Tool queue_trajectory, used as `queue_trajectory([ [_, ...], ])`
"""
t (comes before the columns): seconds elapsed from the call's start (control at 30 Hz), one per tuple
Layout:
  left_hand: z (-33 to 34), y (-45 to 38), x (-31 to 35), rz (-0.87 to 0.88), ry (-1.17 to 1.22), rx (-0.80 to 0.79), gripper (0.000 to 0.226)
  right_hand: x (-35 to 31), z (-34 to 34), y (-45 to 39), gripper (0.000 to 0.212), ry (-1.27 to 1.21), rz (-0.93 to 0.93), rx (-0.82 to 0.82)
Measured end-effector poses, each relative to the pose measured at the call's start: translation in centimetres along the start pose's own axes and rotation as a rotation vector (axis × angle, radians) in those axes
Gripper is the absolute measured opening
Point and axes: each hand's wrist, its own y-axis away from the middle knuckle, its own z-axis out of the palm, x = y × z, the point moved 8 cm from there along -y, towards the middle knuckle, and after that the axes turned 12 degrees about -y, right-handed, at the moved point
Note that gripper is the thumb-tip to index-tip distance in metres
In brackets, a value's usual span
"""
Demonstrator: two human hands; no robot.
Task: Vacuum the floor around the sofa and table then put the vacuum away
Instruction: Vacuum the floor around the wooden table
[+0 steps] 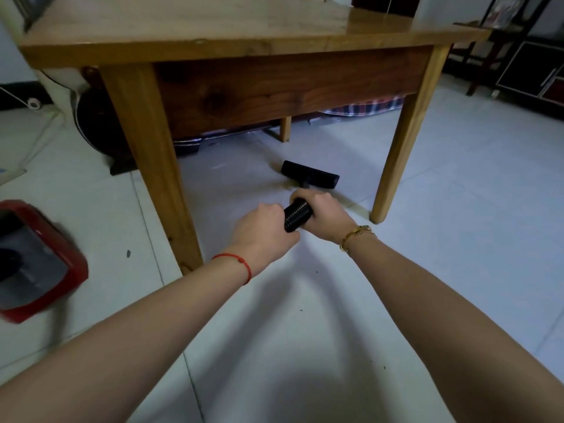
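Gripping the hose (pixel 297 215) with both fists, I have my left hand (pixel 265 232) curled round it nearer me and my right hand (pixel 320 215) wrapped round it further down. The nozzle (pixel 309 174) sits flat on the floor (pixel 457 184) under the table (pixel 232 32), between its two near legs. The red vacuum (pixel 36 261) waits at my left. I'd keep the nozzle flat, sweep in slow overlapping strokes, and steer clear of the legs so nothing knocks.
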Motion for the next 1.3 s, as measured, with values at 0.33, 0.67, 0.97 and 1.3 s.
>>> queue_trajectory([
  [0.33,-2.4,9.4,-3.5,-0.027,-0.07,0.017,0.016,-7.8,3.4,4.9,0.024,-0.038,-0.075,-0.028],
  [0.67,-3.2,14.4,-6.4,-0.065,-0.112,0.054,0.015,-12.6,5.7,7.3,0.02,-0.042,-0.157,-0.057],
  [0.97,-1.1,10.0,-5.2,-0.097,-0.109,0.061,0.015,-8.5,5.6,4.4,0.031,-0.052,-0.098,-0.1],
  [1.3,0.9,0.5,-5.0,-0.151,-0.063,0.106,0.018,-2.3,5.4,-3.9,0.037,-0.022,-0.08,-0.163],
])
